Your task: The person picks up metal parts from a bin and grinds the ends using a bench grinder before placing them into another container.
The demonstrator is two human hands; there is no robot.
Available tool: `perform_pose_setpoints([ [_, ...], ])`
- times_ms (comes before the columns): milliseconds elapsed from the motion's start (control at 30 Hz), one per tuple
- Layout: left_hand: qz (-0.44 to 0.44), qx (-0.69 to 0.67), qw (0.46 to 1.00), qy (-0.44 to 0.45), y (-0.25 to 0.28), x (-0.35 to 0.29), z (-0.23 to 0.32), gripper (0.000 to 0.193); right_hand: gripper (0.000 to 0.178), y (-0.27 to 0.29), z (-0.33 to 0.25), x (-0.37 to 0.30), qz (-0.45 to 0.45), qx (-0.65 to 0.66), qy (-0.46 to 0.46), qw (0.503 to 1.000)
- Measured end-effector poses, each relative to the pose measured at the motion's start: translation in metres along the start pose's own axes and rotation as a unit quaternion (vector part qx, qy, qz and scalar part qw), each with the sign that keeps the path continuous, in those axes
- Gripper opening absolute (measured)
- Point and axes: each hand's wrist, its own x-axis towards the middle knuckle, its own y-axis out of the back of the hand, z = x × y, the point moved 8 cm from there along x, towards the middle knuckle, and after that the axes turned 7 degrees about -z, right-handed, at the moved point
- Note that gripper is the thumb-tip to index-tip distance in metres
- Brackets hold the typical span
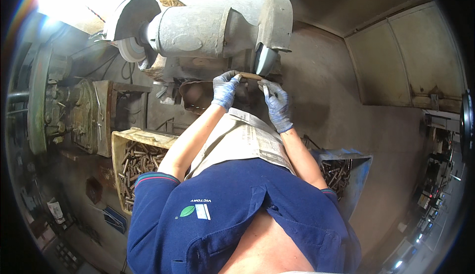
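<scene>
Both hands wear blue and grey work gloves. A short, slim tan-brown rod lies roughly level between them. My left hand pinches its left end, and the fingers of my right hand are closed at its right end. Right above the rod is the right wheel of a grey bench grinder; whether rod and wheel touch, I cannot tell. The grinder's left wheel sits under a rounded guard.
At my left stands a yellowish crate full of small metal rods. A blue crate at my right holds similar pieces. Farther left is a greenish machine. Newspaper covers my lap, and a metal cabinet stands far right.
</scene>
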Motion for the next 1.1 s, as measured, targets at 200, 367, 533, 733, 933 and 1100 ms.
perform_pose_setpoints([
  [200, -0.027, 0.046, 0.999, 0.009, -0.017, 0.005, -0.006, 0.009, 0.014, 0.021, 0.017, -0.004, 0.055, 0.016, -0.026, 0.998],
  [367, -0.048, 0.05, 0.998, 0.011, -0.04, 0.01, -0.018, 0.01, 0.012, 0.049, 0.034, -0.011, 0.099, 0.064, -0.055, 0.992],
  [533, -0.016, 0.064, 0.998, 0.011, -0.028, 0.01, -0.01, 0.009, 0.019, 0.034, 0.021, -0.005, 0.024, -0.029, -0.071, 0.997],
  [733, -0.006, 0.107, 0.994, 0.014, -0.002, 0.01, 0.002, 0.008, 0.022, 0.005, 0.028, 0.004, 0.0, 0.043, -0.064, 0.997],
  [933, 0.0, 0.093, 0.996, -0.018, 0.022, 0.016, 0.001, 0.008, 0.024, -0.016, 0.034, 0.007, -0.002, 0.194, -0.078, 0.978],
  [1100, -0.061, 0.073, 0.994, -0.051, 0.029, -0.003, 0.004, 0.009, 0.025, -0.016, 0.0, -0.011, -0.057, 0.108, 0.025, 0.992],
])
